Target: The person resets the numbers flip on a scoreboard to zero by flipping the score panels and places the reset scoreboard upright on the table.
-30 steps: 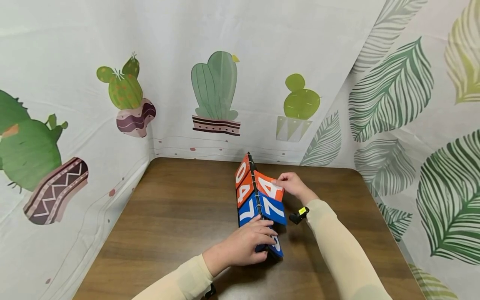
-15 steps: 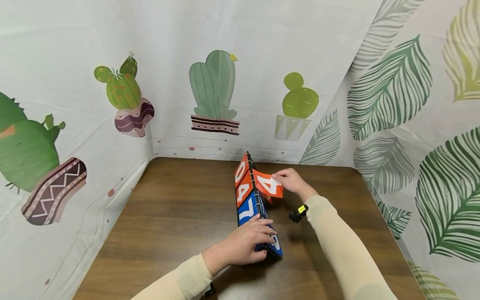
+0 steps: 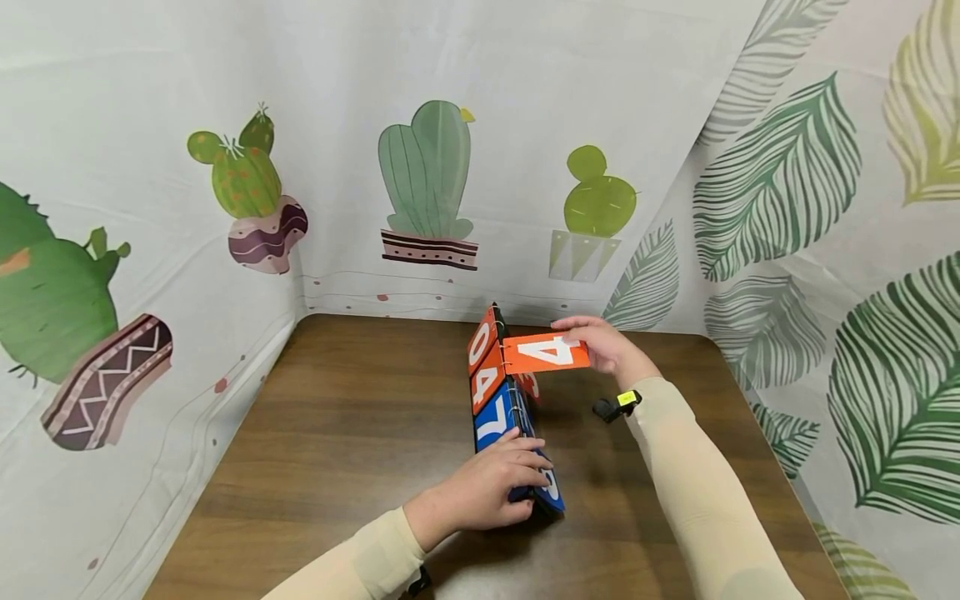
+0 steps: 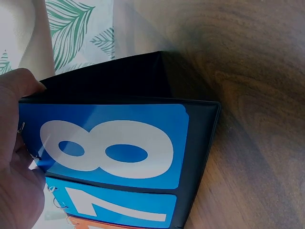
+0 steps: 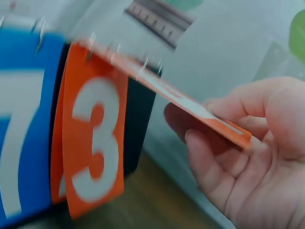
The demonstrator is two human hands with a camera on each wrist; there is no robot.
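A tent-shaped flip scoreboard (image 4: 202, 138) with orange and blue number cards on rings stands on the table. My left hand (image 3: 486, 490) grips its ridge at the near end, beside a blue card with an 8 (image 4: 109, 148). With thumb and fingers my right hand (image 3: 611, 348) holds an orange card with a 4 (image 3: 543, 352), raised about level from the far end of the ridge. Under it an orange card with a 3 (image 5: 95, 138) hangs from its rings, next to a blue 7 card (image 5: 21, 129). The side facing left shows 0, 4 and 7.
The wooden table (image 3: 337, 433) reaches back to a white curtain (image 3: 330, 150) printed with cacti. A leaf-patterned curtain (image 3: 780, 275) hangs at the right. A black wrist camera (image 3: 617, 406) sits below the right hand.
My right hand has lifted the orange 4 card up and outward, uncovering the 3 card beneath. The raised blue 7 card has dropped back down. My left hand has stayed in place.
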